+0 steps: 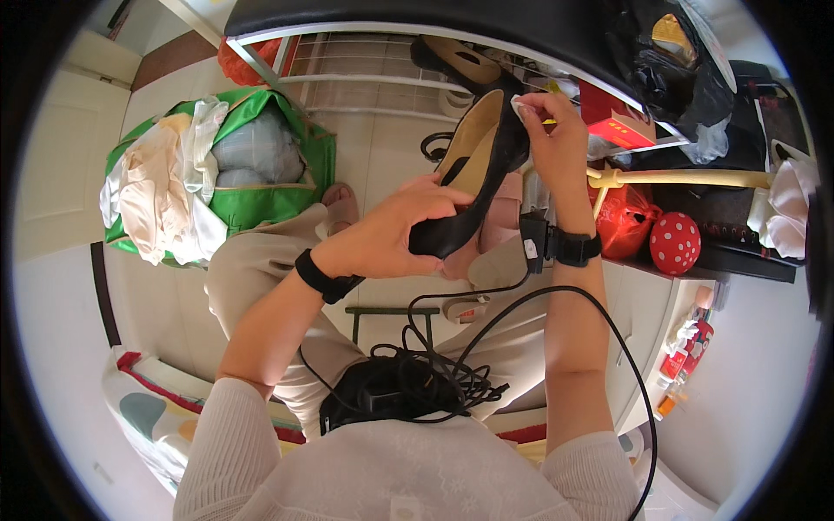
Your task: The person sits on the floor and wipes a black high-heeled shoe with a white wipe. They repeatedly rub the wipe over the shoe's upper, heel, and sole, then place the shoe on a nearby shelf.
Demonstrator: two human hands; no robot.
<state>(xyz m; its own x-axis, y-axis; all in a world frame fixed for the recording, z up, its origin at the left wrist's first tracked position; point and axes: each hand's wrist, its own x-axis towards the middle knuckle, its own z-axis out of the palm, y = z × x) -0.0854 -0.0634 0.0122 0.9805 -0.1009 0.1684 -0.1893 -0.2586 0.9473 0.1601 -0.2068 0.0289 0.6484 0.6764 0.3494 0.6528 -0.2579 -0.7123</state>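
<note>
My left hand point(395, 227) is closed round the toe end of a black pump point(499, 165), thumb below and fingers over its opening. The shoe is tilted, heel end away from me, and its tan insole shows. Against the back of the heel, my right hand point(556, 130) pinches a small piece of white wipe or cloth point(519, 106), mostly hidden by the fingers. Just beyond, a second black shoe point(459, 62) rests at the rack.
A white-framed shoe rack point(347, 78) with a black padded top point(417, 19) stands ahead. Clothes fill a green bag point(261, 201) at left. Black cables point(434, 375) lie across my lap. At right are a red box point(618, 122), a yellow pole point(695, 178) and a red dotted ball point(675, 243).
</note>
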